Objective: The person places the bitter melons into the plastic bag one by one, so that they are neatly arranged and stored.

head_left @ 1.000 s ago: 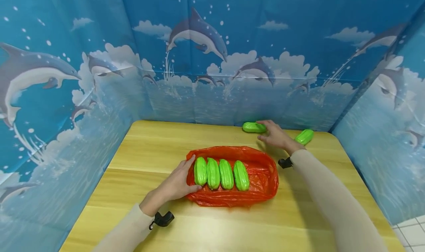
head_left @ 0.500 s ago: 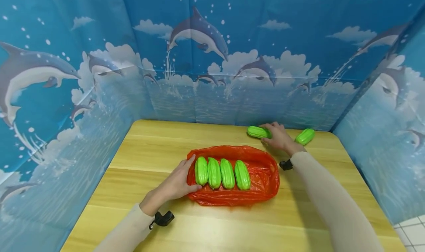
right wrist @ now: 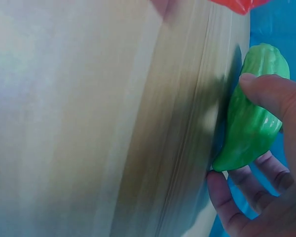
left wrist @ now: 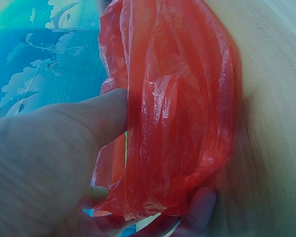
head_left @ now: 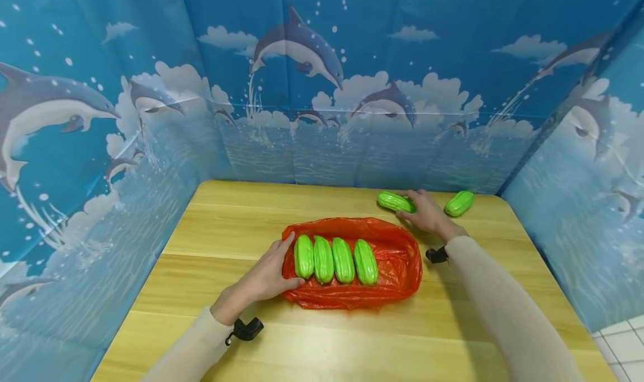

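In the head view a red plastic bag (head_left: pixel 397 299) lies open on the table, its rim spread into an oval. Several green ridged gourds (head_left: pixel 344 260) sit side by side in its left and middle part. My left hand (head_left: pixel 269 273) holds the bag's left end; in the left wrist view the thumb (left wrist: pixel 111 116) goes in past the rim and the other fingers curl around outside. Near the back edge, my right hand (head_left: pixel 425 210) grips another green ridged gourd (right wrist: pixel 251 128), thumb on one side and fingers on the other. Whether that gourd touches the table is unclear.
One more green gourd (head_left: pixel 459 203) lies at the table's back right, beyond the right wrist. Blue dolphin-print curtains (head_left: pixel 322 147) hang around the back and sides of the wooden table (head_left: pixel 322 348).
My right hand has closed on the back gourd and drawn it a little right and toward me, tilting it. My left hand stays at the bag's left end.
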`<state>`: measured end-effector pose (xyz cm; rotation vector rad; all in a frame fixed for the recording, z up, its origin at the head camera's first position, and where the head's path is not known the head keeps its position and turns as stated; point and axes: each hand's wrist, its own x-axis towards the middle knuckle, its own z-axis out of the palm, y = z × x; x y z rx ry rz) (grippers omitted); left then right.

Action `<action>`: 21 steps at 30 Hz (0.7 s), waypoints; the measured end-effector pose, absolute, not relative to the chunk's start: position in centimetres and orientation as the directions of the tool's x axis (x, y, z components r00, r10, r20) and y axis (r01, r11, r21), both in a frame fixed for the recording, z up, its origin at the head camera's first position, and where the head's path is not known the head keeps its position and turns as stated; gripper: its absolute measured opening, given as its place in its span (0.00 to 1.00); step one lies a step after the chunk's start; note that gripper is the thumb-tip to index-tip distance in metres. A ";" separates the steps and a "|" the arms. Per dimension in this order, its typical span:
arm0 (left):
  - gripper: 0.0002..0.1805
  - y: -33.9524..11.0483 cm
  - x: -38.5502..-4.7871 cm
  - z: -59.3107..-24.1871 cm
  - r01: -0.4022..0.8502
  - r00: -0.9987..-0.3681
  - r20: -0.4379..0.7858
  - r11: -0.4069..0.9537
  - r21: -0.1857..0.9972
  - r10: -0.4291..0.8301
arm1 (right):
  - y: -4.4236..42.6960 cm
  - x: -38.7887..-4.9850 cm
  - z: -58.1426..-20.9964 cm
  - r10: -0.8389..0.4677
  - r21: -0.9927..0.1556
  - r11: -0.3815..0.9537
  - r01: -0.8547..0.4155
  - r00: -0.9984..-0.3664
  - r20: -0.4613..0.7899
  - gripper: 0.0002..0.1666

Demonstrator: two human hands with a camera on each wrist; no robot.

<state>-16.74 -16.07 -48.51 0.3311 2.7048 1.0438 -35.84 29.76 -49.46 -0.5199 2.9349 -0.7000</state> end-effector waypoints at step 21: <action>0.66 -16.3 -16.8 -48.4 0.123 -0.948 -0.137 0.725 0.677 0.289 | 30.4 -34.8 -49.5 -0.300 -0.539 0.799 -0.266 -0.953 0.026 0.41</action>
